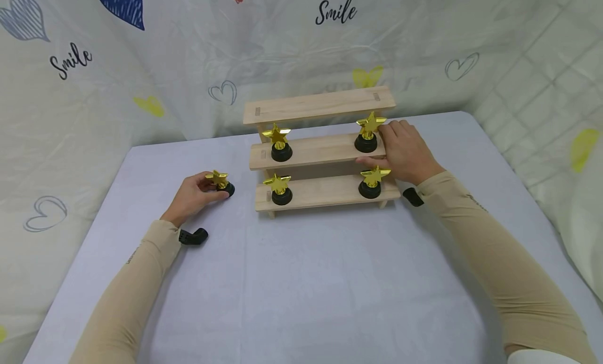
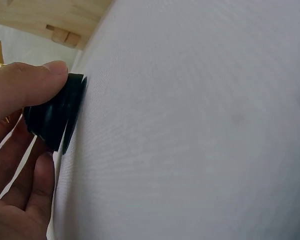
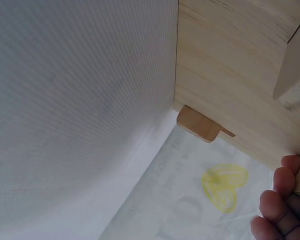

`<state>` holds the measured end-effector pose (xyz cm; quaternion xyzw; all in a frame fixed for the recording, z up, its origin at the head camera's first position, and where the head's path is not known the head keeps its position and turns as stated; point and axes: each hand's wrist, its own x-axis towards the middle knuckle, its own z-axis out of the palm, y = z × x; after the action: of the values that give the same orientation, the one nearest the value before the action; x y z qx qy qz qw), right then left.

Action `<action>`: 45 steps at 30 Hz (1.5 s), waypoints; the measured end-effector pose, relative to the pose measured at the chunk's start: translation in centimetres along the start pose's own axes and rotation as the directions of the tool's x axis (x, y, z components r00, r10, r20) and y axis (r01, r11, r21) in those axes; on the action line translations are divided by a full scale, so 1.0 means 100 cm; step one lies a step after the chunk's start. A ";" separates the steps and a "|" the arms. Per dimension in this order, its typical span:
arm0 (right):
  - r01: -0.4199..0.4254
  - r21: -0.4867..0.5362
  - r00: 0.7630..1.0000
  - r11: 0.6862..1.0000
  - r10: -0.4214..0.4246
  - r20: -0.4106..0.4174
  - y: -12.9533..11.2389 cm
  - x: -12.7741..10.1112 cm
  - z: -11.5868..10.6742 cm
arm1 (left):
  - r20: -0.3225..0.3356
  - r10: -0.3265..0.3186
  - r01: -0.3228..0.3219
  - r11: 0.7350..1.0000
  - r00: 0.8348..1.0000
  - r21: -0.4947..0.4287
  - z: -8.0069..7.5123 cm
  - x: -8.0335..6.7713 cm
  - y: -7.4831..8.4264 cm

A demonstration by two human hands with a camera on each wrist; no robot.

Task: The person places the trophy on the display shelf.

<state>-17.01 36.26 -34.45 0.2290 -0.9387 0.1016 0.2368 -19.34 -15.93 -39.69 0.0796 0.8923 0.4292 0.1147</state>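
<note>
A three-tier wooden shelf (image 1: 320, 105) stands at the middle back of the table. Gold star trophies on black bases stand on it: two on the middle tier (image 1: 281, 144) (image 1: 369, 133) and two on the bottom tier (image 1: 279, 190) (image 1: 372, 182). My left hand (image 1: 209, 188) pinches a fifth star trophy (image 1: 220, 182) that stands on the table left of the shelf; the left wrist view shows my thumb on its black base (image 2: 55, 117). My right hand (image 1: 393, 144) rests on the right end of the middle tier, fingertips against the right trophy, thumb along the shelf's front edge.
The table (image 1: 301, 280) is covered with a pale cloth and has rounded far corners. A white backdrop (image 1: 141, 55) printed with hearts and "Smile" hangs behind and at both sides. The shelf's top tier holds nothing. A shelf peg (image 3: 197, 125) shows in the right wrist view.
</note>
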 end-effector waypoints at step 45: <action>0.031 -0.009 0.999 0.999 -0.031 -0.039 0.003 0.000 0.002 | -0.270 0.182 -0.211 0.974 0.945 -0.084 -0.051 0.000 0.085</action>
<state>-17.21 36.43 -34.69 0.2405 -0.9307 0.0982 0.2575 -20.39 -14.47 -29.89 0.1045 0.8617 0.4946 -0.0429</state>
